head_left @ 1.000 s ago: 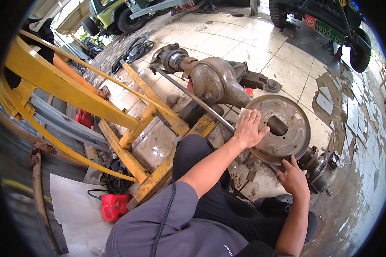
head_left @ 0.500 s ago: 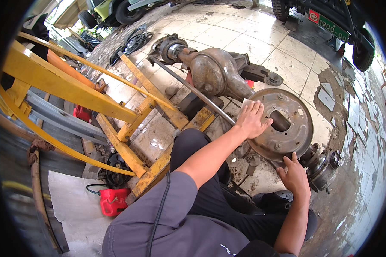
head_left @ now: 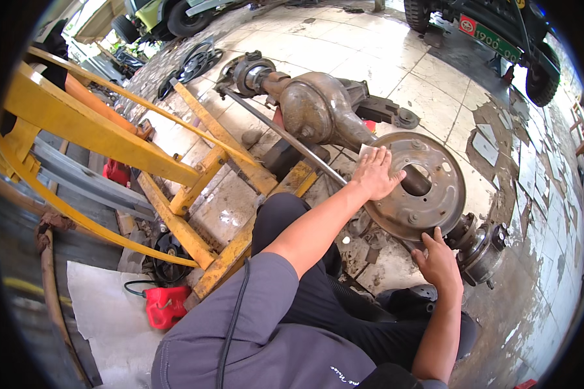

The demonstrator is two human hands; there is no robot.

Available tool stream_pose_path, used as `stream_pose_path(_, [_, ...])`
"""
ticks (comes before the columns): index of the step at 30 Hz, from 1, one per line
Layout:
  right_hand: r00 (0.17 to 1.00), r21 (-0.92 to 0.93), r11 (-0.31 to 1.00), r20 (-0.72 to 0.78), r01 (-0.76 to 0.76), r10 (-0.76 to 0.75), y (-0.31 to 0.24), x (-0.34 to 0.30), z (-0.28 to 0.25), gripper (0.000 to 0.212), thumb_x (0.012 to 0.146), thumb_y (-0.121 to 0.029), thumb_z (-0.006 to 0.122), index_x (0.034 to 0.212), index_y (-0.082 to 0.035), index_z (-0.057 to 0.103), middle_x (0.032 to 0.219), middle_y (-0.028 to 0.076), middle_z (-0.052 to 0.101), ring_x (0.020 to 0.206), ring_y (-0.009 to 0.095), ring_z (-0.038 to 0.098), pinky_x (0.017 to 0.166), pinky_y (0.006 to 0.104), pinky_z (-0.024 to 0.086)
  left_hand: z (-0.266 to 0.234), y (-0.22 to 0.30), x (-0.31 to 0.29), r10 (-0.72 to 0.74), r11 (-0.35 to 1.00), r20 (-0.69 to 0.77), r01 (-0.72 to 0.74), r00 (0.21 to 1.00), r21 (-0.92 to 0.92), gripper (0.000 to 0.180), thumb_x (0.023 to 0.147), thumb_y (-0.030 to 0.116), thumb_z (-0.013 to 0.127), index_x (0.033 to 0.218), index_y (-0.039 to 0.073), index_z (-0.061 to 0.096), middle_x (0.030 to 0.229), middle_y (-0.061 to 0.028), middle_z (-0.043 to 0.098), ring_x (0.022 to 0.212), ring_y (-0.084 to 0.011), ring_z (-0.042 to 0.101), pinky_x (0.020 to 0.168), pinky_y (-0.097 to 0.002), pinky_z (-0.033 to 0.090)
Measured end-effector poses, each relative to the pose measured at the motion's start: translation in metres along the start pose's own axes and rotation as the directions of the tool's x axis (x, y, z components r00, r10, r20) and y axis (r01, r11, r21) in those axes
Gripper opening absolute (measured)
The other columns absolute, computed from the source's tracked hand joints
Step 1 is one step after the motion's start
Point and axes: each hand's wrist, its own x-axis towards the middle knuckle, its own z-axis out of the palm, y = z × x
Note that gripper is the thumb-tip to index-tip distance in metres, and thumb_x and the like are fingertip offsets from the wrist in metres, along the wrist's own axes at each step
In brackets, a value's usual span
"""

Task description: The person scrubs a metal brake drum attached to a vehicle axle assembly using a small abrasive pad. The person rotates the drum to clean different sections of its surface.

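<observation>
While the left hand (head_left: 374, 174) lies flat with fingers spread on the upper left of the round rusty backing plate (head_left: 428, 201) — at the near end of the axle housing (head_left: 318, 110) — the right hand (head_left: 440, 260) grips its lower rim, fingers curled, beside the hub (head_left: 483, 246).

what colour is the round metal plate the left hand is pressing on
Rusty brown-grey, bare metal, seen in the head view: the round plate under the left hand.
</observation>
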Motion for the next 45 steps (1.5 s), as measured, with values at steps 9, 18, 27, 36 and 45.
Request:
stream_pose_path(9, [1.0,-0.007,1.0,0.01,-0.001,0.001,0.008,-0.001,-0.001,0.056,0.086,-0.027,0.071,0.133,0.0,0.056,0.146,0.037,0.036,0.125,0.048,0.051,0.106,0.0444,0.043,0.004,0.012,-0.031,0.021,0.999,0.047,-0.023,0.999,0.032,0.094,0.097,0.069,0.027,0.154,-0.004,0.019,0.162,-0.0227,0.014,0.151,-0.0354,0.012,0.123,-0.0454,0.011])
stream_pose_path(18, [1.0,0.028,0.999,0.003,0.029,-0.029,0.012,-0.005,0.002,0.056,0.086,-0.026,0.071,0.132,0.0,0.055,0.147,0.037,0.035,0.125,0.047,0.051,0.106,0.0444,0.043,0.011,0.01,-0.02,0.035,0.998,-0.054,-0.031,0.998,0.058,0.093,0.097,0.069,0.029,0.153,-0.006,0.023,0.16,-0.0262,0.019,0.15,-0.0399,0.015,0.121,-0.0496,0.016])
stream_pose_path(27, [1.0,0.017,1.0,0.004,0.018,-0.018,0.002,0.0,0.005,0.057,0.085,-0.024,0.072,0.133,0.002,0.055,0.147,0.035,0.037,0.124,0.046,0.052,0.105,0.0437,0.043,0.002,0.0,-0.001,0.016,1.0,-0.009,-0.016,1.0,-0.004,0.093,0.097,0.069,0.028,0.153,-0.006,0.022,0.161,-0.0248,0.017,0.15,-0.0387,0.014,0.122,-0.0469,0.013])
stream_pose_path(36, [0.999,-0.035,0.999,0.006,0.037,-0.036,0.0,0.001,0.006,0.056,0.086,-0.025,0.071,0.133,0.002,0.054,0.147,0.036,0.036,0.12,0.046,0.054,0.101,0.0466,0.045,0.004,-0.001,-0.021,0.076,0.997,-0.047,-0.074,0.996,0.03,0.09,0.099,0.066,0.027,0.152,-0.006,0.026,0.161,-0.0238,0.02,0.149,-0.0384,0.018,0.122,-0.0463,0.013])
stream_pose_path(45, [0.999,-0.093,0.995,-0.005,0.046,-0.047,0.017,0.001,0.013,0.056,0.088,-0.028,0.068,0.133,0.002,0.051,0.149,0.034,0.034,0.108,0.046,0.062,0.092,0.0492,0.052,0.01,0.0,-0.03,0.1,0.995,-0.038,-0.099,0.994,0.024,0.089,0.098,0.065,0.034,0.153,-0.003,0.023,0.161,-0.0234,0.02,0.15,-0.0373,0.016,0.123,-0.0451,0.014])
